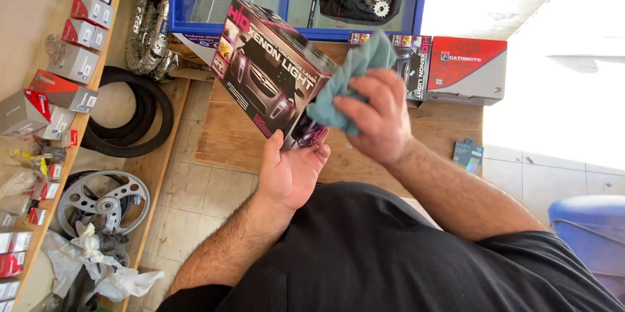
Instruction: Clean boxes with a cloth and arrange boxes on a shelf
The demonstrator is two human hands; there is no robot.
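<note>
**Dark box held and wiped above the table**

The left hand point(291, 172) cups the lower end of a dark car-picture box point(270, 74), its long axis tilting up-left. The right hand point(379, 116), closed, presses a teal cloth point(348, 77) against it. Beyond, a red-and-grey box point(466, 70) lies on the wooden table point(228, 136).

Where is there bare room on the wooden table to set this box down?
Bare wood shows on the wooden table under the dark printed box, and right of the right hand toward the small teal packet. The far edge is crowded by the red-and-grey box.
</note>
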